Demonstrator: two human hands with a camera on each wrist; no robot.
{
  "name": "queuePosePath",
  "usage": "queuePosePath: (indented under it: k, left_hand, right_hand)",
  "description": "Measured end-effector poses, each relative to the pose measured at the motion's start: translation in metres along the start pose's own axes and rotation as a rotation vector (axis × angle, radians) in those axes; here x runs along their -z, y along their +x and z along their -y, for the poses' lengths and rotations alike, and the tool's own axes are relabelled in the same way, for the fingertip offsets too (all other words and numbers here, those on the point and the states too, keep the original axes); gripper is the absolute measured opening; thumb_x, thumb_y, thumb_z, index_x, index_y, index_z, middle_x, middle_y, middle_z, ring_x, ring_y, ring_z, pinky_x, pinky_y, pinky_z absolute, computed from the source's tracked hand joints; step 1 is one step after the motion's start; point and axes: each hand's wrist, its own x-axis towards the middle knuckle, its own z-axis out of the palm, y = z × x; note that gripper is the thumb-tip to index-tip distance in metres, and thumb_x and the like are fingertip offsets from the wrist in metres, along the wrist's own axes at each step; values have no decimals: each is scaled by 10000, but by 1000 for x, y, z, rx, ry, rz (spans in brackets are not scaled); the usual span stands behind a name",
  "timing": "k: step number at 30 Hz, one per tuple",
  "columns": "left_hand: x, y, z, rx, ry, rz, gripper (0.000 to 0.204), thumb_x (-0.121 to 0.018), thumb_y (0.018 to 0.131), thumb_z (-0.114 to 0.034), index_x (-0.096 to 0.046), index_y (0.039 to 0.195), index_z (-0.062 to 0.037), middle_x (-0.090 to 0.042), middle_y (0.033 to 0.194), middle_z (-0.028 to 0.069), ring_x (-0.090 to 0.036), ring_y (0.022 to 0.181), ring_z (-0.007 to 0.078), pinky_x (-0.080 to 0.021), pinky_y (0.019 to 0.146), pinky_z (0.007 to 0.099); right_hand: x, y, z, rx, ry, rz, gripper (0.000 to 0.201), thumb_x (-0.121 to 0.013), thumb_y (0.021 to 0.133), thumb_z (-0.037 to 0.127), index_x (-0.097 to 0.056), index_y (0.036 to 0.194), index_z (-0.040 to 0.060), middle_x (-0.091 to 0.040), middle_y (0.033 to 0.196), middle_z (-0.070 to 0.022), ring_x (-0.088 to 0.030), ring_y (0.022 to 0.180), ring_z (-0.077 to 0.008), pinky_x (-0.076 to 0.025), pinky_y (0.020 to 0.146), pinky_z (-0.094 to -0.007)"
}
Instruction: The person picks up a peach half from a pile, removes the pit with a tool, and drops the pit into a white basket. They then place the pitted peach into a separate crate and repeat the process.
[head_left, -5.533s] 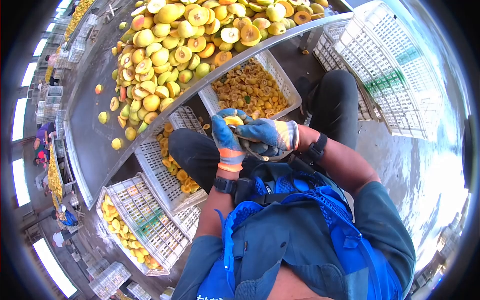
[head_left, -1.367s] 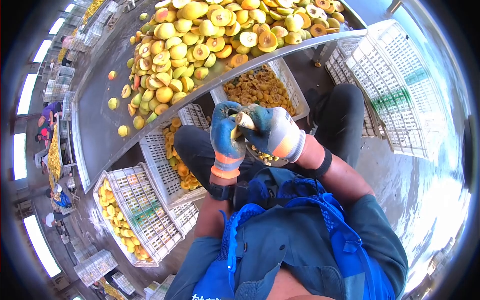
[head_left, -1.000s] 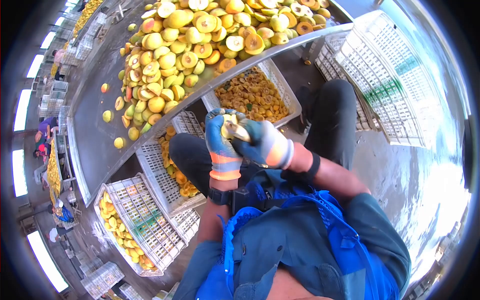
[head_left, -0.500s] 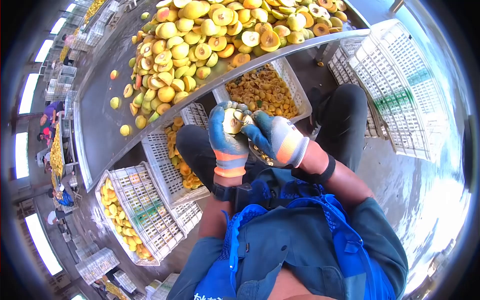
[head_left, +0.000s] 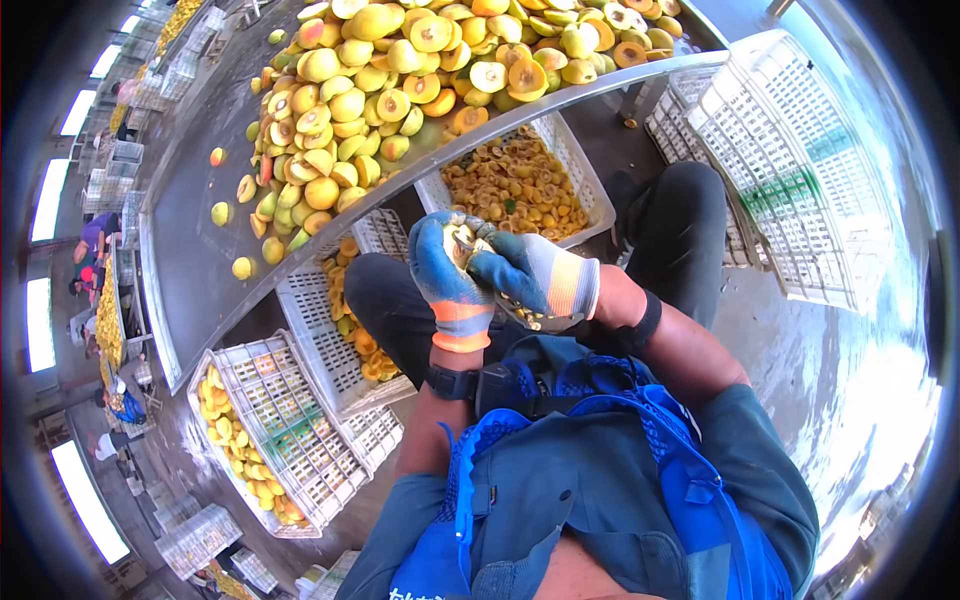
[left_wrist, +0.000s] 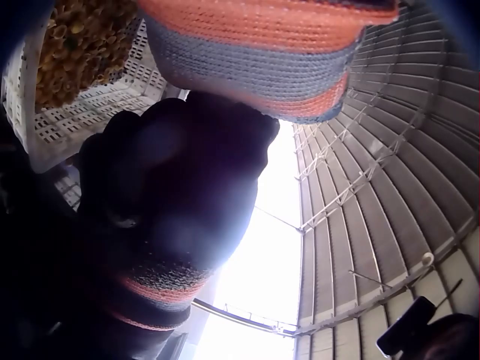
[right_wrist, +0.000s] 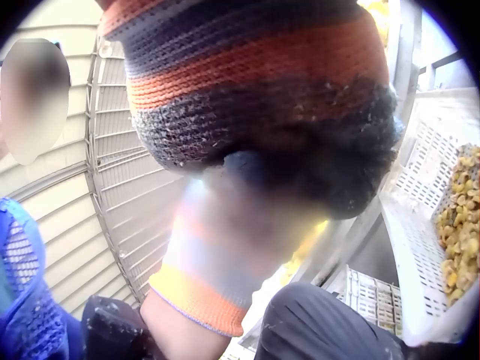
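Note:
In the head view my gloved left hand (head_left: 446,268) cups a halved peach (head_left: 457,242), its pale cut face turned toward the right hand. My gloved right hand (head_left: 530,272) is up against the fruit, fingers curled round a small pitting tool that they mostly cover. A dark, narrow tip (head_left: 465,246) lies over the cut face. Both hands are above the lap, between the knees. In the left wrist view the hands are dark; in the right wrist view the gloved right hand (right_wrist: 262,97) fills the top and hides the peach.
A metal table (head_left: 190,270) ahead bears a heap of halved peaches (head_left: 350,110). Beneath its edge a white crate (head_left: 597,205) holds small brown-yellow pieces. Another crate (head_left: 310,345) with peach halves is by the left knee, beside a tilted one (head_left: 290,430). Stacked crates (head_left: 780,170) stand at right.
At 1.4 s and 1.0 s ago a pale handle end showed at my right hand. Half a second ago the cut face lay more open to view; now my right fingers are closer over it.

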Motion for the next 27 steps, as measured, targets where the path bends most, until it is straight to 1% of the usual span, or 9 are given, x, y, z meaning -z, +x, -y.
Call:
queuePosePath:
  k: [6,8,11,13,16,19,20,23,27]
  left_hand:
    - [11,7,18,-344,521,-23,355,-436,1076,-356,-612,953,-74,-650,869,63,-647,802,176,-553,764,324]
    - [13,6,16,-292,511,24,283,-507,1053,-319,-604,977,-64,-650,864,71,-661,781,187,-561,731,324]
    - [11,2,0,107,132,36,231,-607,1020,-276,-590,1016,-46,-652,857,84,-682,747,206,-575,675,319]
    - [2,3,-14,376,-228,-76,364,-585,1048,-406,-603,990,-48,-666,823,94,-691,720,216,-581,653,329]
    - [-1,10,-22,504,-201,-92,548,-497,1058,-572,-631,959,-51,-685,840,101,-692,718,229,-588,649,348]
    - [16,16,-3,433,-221,94,665,-463,1025,-669,-664,923,-43,-707,871,132,-698,796,273,-592,729,380]
    - [6,10,-7,392,-311,27,696,-407,1039,-677,-662,978,-33,-705,879,145,-700,831,284,-594,736,390]
    - [5,-3,-1,100,-164,26,476,-503,1065,-486,-631,948,-43,-702,857,140,-707,787,260,-592,694,358]
    - [1,-1,-2,353,-214,-215,419,-561,1036,-439,-616,923,-39,-672,775,134,-674,668,266,-577,628,359]
  right_hand:
    - [7,2,3,-93,-256,94,447,-470,1100,365,-550,1370,18,-713,841,-145,-692,731,-235,-546,681,-385]
    - [6,-4,5,-80,-137,94,452,-468,1099,369,-544,1375,20,-713,819,-153,-705,724,-253,-546,670,-396]
    - [7,-7,6,-99,-98,136,489,-441,1110,347,-471,1454,0,-705,835,-162,-684,724,-242,-534,672,-385]
    - [10,-5,5,-122,-143,176,503,-435,1115,338,-457,1477,-11,-705,853,-151,-666,736,-218,-527,682,-371]
    - [6,-2,-6,-154,-119,184,479,-466,1107,365,-529,1401,-8,-694,842,-93,-634,738,-171,-512,674,-346]
    - [0,0,-19,-228,134,126,406,-485,1109,366,-658,1171,3,-673,861,-16,-597,784,-114,-498,691,-315]
    - [1,3,-15,-294,181,143,387,-483,1112,357,-660,1132,14,-659,857,-6,-582,787,-99,-492,690,-307]
    - [0,1,-18,-339,306,190,362,-478,1116,328,-668,1070,23,-639,869,-11,-568,812,-98,-493,702,-307]
    - [-5,-1,-26,-144,71,190,407,-463,1112,352,-653,1168,-3,-691,931,-69,-623,849,-162,-524,758,-349]
